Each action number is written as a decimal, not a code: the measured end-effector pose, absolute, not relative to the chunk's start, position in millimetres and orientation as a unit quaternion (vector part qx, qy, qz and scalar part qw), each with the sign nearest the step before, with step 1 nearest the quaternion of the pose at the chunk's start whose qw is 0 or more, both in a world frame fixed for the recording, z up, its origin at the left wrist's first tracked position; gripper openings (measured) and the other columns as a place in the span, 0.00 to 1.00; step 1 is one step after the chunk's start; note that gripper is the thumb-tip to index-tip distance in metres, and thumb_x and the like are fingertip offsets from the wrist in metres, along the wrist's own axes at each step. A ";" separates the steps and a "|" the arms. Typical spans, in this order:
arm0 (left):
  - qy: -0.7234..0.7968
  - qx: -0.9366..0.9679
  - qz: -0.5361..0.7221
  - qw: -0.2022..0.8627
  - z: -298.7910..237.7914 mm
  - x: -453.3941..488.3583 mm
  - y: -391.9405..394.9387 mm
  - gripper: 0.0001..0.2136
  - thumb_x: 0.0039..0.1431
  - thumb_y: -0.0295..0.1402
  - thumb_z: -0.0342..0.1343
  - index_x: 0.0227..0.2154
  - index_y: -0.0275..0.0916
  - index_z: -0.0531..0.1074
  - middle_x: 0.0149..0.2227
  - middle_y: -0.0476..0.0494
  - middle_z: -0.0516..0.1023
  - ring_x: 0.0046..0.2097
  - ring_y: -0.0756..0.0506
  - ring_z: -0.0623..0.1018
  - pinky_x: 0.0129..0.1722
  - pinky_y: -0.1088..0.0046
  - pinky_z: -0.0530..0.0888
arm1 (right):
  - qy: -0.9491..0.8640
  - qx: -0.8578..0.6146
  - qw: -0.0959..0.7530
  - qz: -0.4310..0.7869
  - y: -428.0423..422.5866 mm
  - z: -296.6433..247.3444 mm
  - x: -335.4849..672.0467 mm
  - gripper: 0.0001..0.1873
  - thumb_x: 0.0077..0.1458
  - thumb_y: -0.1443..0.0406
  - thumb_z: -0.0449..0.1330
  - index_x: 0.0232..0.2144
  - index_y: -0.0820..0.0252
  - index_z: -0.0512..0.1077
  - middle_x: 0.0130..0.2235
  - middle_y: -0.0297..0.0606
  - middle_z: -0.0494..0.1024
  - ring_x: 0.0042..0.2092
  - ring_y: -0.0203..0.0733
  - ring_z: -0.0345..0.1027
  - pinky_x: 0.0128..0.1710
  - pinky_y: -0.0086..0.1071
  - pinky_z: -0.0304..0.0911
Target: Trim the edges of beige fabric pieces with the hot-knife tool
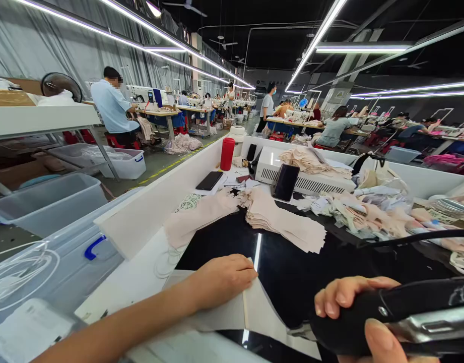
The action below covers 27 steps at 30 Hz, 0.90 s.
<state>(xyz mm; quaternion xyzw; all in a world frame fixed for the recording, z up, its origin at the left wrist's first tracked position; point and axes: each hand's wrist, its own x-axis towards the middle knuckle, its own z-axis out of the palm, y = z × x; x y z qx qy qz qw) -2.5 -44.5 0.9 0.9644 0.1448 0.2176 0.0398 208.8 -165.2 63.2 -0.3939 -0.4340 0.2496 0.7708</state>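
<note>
My left hand (222, 280) lies on a pale beige fabric piece (232, 312) near the front of the black worktop (292, 267), fingers curled and pressing it flat. My right hand (348, 312) is wrapped round the black handle of a tool (413, 315), likely an iron, at the lower right. A black cord (416, 237) runs from it across the worktop. A stack of beige fabric pieces (280, 219) lies further back in the middle.
A white wall (159, 201) borders the table's left side. Further back stand a red cylinder (227, 154), two phones (209, 180) (285, 182) and a white machine (292, 174). Fabric scraps (368, 214) pile at right. Plastic bins (46, 201) stand on the floor at left. Other people sew beyond.
</note>
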 end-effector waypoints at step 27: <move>0.147 0.952 0.260 0.071 -0.8 -6.8 -43.0 0.08 0.74 0.26 0.48 0.43 0.35 0.73 0.46 0.42 0.77 0.49 0.45 0.79 0.46 0.72 0.82 | -0.446 -0.291 0.812 0.238 -64.2 63.1 171.7 0.15 0.55 0.60 0.70 0.41 0.53 0.69 0.28 0.28 0.72 0.25 0.35 0.67 0.23 0.30 0.68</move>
